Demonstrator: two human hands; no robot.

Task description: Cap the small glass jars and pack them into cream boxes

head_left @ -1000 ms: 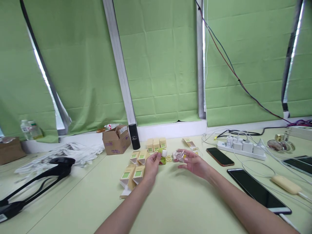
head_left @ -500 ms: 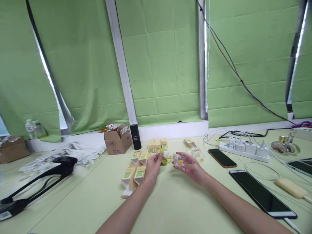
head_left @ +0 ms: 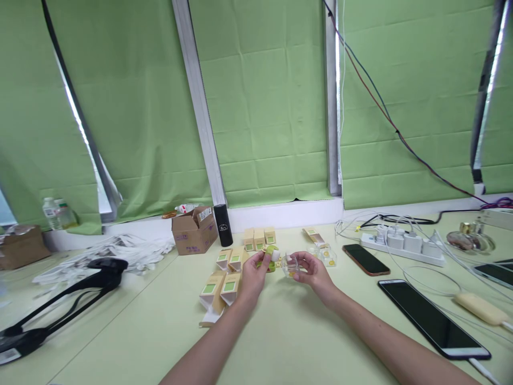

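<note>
My left hand [head_left: 255,271] pinches a small green and white item [head_left: 273,252] at the middle of the table. Close by on the right, my right hand [head_left: 313,271] grips a clear plastic case [head_left: 290,266] with something yellow in it. The two held things are nearly touching. Small kraft boxes with green labels [head_left: 230,286] stand to the left of my left hand, and more boxes [head_left: 259,238] stand behind it. Behind my right hand lie further clear cases with yellow spots [head_left: 328,256] and a flat kraft piece [head_left: 313,235].
A cardboard box [head_left: 194,231] and a black cylinder [head_left: 223,225] stand at the back. Far left are white cables [head_left: 132,251] and a black stand [head_left: 68,299]. On the right lie phones [head_left: 430,315] [head_left: 365,259] and a power strip [head_left: 402,248].
My right hand has closed more around the clear case and turned it more upright. My left hand has shifted slightly right with the green and white item, closer to the case.
</note>
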